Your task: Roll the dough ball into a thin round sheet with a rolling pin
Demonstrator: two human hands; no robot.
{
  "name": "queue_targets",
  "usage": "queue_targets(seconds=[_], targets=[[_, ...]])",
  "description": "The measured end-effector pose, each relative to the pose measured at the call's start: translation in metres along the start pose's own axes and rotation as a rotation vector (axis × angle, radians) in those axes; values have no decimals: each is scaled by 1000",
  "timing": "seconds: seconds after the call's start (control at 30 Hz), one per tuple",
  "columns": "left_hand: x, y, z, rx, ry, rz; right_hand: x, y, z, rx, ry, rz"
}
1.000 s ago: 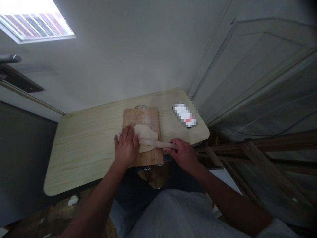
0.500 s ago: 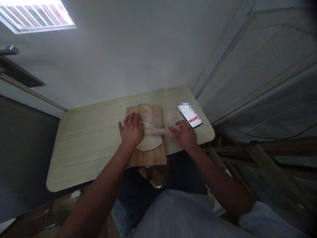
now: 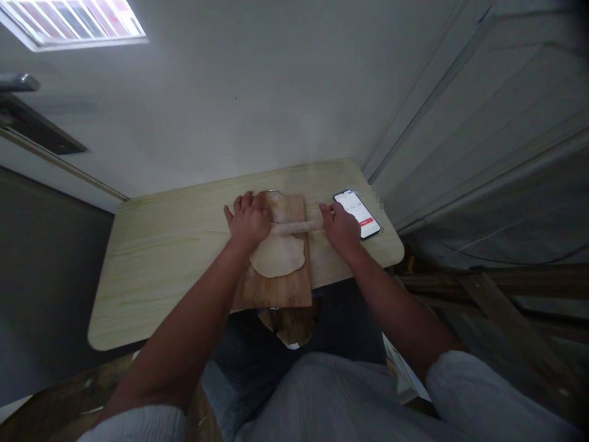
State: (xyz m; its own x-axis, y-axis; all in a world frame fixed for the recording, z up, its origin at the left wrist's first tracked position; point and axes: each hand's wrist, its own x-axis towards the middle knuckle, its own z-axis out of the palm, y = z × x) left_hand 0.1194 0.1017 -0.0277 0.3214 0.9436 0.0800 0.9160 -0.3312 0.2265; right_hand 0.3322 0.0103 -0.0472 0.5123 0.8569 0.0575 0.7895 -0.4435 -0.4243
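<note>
Dough point(image 3: 279, 258) lies flat, smooth and irregularly rounded on a wooden board point(image 3: 278, 292).

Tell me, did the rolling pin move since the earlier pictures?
Yes. Against the wooden board, the rolling pin has gone forward, from nearer the close end to nearer the far end.

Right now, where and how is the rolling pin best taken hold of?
Probably around its right end, coming from the right. The slim rolling pin lies crosswise over the cutting board, with that end jutting past the board's right edge, at the right hand. Its left end is hidden by the left hand.
</note>
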Motion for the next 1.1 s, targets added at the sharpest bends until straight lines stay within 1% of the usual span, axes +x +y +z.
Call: queue_targets(seconds=[0.1,0.17,0.3,0.43,0.57,0.7,0.9,1.1], targets=[[6,-1,2,-8,6,10,6,1,4,26,22,-43],[5,0,1,-13,12,13,5,3,6,33,24,-68],[-8,2,-1,-11,9,13,-5,7,6,5,19,-108],[-20,3,-2,9,-1,26,-19,11,4,-49,46,-165],[-23,1,0,18,-5,32,-23,12,4,-104,77,-197],[-15,1,0,8,1,30,-17,8,6,-116,105,-175],[5,2,-2,-8,15,23,2,-1,10,-44,100,-131],[19,1,1,-14,39,16,16,-4,14,-23,107,-134]])
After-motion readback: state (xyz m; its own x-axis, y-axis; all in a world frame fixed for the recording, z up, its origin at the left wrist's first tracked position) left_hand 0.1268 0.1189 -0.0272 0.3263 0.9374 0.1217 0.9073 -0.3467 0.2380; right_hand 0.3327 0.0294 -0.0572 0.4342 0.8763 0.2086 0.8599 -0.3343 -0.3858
